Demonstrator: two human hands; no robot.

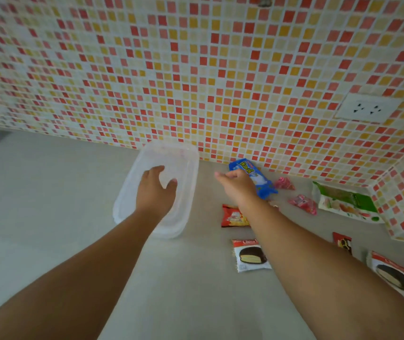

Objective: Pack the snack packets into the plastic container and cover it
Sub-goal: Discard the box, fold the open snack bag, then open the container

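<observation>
A clear plastic container (122,204) lies on the grey counter against the tiled wall. My left hand (155,192) hovers over or rests on its top with fingers spread; I cannot tell whether a lid is on it. To the right of the container, my right hand (236,187) is curled around a blue snack packet (259,182). Other packets lie on the counter: a red one (232,215) under my right forearm, a choco pie (250,256), two pink sweets (284,184) (304,203), a green and white packet (343,202), a dark red packet (342,241) and another choco pie (392,273).
The mosaic-tiled wall runs along the back and turns a corner at the right (402,197). A white power socket (367,107) sits on the wall above the packets. The grey counter (48,192) stretches out to the left of the container.
</observation>
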